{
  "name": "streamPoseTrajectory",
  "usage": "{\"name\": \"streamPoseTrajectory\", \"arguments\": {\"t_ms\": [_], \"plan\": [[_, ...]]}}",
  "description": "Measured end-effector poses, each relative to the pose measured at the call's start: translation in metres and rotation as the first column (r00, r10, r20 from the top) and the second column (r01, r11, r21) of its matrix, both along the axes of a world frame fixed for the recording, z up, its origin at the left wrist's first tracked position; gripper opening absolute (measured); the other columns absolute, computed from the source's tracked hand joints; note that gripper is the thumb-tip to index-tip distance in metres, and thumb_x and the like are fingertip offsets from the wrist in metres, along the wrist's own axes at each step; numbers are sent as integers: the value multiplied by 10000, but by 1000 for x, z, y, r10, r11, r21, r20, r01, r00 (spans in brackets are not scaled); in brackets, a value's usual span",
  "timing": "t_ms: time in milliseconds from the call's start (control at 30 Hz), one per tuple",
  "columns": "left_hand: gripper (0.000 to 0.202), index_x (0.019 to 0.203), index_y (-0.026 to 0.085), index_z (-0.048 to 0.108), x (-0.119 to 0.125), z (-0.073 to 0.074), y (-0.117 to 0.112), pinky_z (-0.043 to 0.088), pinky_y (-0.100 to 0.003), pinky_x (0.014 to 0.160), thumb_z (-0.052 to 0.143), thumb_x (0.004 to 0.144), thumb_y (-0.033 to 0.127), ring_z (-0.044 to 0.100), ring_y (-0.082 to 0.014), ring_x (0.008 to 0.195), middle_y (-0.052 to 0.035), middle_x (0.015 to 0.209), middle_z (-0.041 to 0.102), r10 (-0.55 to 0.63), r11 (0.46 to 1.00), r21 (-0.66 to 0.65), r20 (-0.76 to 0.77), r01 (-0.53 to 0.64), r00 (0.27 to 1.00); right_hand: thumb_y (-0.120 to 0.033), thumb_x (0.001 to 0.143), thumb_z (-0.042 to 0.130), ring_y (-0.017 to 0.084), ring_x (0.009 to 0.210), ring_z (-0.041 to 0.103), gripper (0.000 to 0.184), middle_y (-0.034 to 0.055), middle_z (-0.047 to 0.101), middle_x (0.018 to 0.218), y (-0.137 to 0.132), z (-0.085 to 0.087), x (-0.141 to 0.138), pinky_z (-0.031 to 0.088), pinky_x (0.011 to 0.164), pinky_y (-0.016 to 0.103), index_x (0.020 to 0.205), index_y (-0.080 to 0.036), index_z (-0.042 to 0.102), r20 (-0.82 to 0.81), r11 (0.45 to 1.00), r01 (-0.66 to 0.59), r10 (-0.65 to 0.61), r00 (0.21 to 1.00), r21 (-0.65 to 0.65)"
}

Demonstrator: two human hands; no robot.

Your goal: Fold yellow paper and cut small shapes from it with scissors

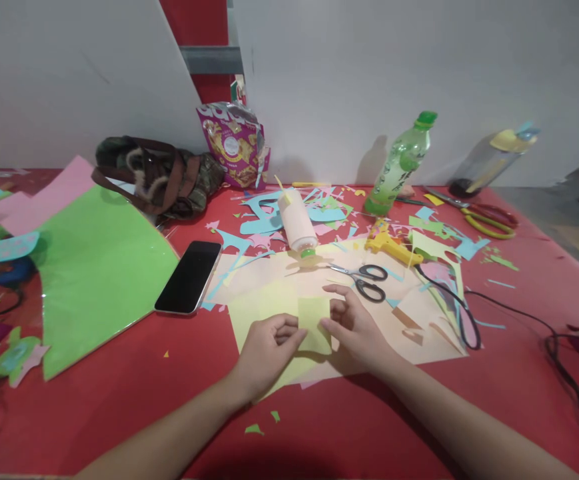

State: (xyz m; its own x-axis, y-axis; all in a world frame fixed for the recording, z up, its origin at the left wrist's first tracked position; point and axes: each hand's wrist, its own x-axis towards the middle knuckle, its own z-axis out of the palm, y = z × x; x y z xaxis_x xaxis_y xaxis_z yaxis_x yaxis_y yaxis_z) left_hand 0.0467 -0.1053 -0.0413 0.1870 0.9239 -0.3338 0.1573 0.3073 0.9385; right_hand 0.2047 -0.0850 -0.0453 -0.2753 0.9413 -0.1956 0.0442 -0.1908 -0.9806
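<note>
A small rectangular piece of yellow paper (314, 325) is held at the centre of the frame, slightly below the middle. The left hand (268, 350) pinches its left edge between thumb and curled fingers; the right hand (358, 327) grasps its right edge by the thumb, index finger raised. Beneath lies a larger pale-yellow paper sheet (249, 319), overlapping a peach paper sheet (436, 348). Just beyond the right hand are metal scissors with black loop handles (352, 273), leaving it little room upward. At centre left, a black-screened smartphone (189, 277) touches the edge of a big bright-green sheet (99, 273). Red tabletop (134, 393) gives the forearms broad room across the lower frame, its right edge slanting down at far right.
</note>
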Motion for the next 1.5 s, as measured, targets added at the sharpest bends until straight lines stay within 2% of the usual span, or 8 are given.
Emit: {"name": "streamPoseTrajectory", "arguments": {"t_ms": [100, 200, 300, 767, 1100, 1267, 1367, 1500], "plan": [[155, 670, 161, 521, -1, 0, 2, 422, -203, 543, 546, 693, 312, 557, -123, 565, 15, 563, 565, 36, 999, 1, 16, -36, 999, -259, 662, 567, 111, 595, 528, 312, -37, 523, 647, 3, 0, 1, 417, 569, 244, 937, -198, 433, -50, 998, -3, 1, 999, -55], [162, 669, 162, 523, -1, 0, 3, 424, -210, 546, 543, 692, 321, 554, -127, 563, 17, 548, 553, 38, 999, 3, 6, -38, 999, -281, 654, 579, 132, 649, 555, 203, 4, 580, 679, 4, 1, 1, 433, 613, 265, 815, -177, 514, -25, 996, -28, 26, 999, -82], [170, 664, 157, 513, -1, 1, 3, 417, -214, 542, 554, 676, 321, 552, -136, 576, 3, 566, 565, 48, 999, 0, -44, -48, 998, -292, 642, 593, 141, 653, 566, 182, 14, 610, 680, 4, 1, 1, 441, 622, 277, 769, -172, 544, 6, 996, -5, 6, 1000, -88], [171, 668, 151, 518, -1, -1, 4, 409, -213, 531, 552, 667, 318, 552, -140, 576, -9, 582, 583, 51, 999, 18, -56, -50, 997, -308, 608, 628, 124, 577, 552, 187, 2, 604, 612, 5, -2, 4, 421, 571, 255, 699, -160, 562, 11, 988, 66, -65, 998, -141], [185, 724, 146, 539, -1, -2, 2, 429, -230, 577, 547, 681, 326, 582, -167, 649, -46, 667, 619, 43, 999, -9, -54, -44, 998, -288, 580, 638, 101, 481, 510, 158, -24, 577, 514, 5, 4, 4, 380, 502, 236, 607, -162, 547, 104, 972, 129, -110, 988, -198], [185, 729, 143, 531, -1, -4, 2, 422, -239, 577, 529, 695, 325, 578, -175, 669, -56, 681, 613, 10, 1000, -22, -44, -11, 999, -290, 586, 631, 96, 489, 506, 159, -15, 585, 537, 6, 6, 4, 385, 508, 234, 634, -153, 567, 47, 972, 126, -119, 992, -197], [168, 702, 151, 518, 0, -5, 1, 407, -226, 558, 533, 687, 318, 557, -149, 618, -28, 639, 589, -10, 1000, -14, -39, 10, 999, -291, 588, 630, 98, 491, 508, 155, -15, 584, 537, 6, 5, 5, 387, 509, 234, 625, -156, 564, 64, 972, 137, -127, 990, -193], [163, 661, 161, 475, 0, -3, 0, 365, -200, 507, 540, 683, 309, 474, -100, 504, 36, 509, 486, -38, 999, -3, -64, 38, 997, -282, 592, 628, 91, 475, 495, 143, -33, 562, 513, 6, 2, 6, 383, 498, 226, 600, -167, 543, 119, 976, 139, -120, 986, -167]]}}
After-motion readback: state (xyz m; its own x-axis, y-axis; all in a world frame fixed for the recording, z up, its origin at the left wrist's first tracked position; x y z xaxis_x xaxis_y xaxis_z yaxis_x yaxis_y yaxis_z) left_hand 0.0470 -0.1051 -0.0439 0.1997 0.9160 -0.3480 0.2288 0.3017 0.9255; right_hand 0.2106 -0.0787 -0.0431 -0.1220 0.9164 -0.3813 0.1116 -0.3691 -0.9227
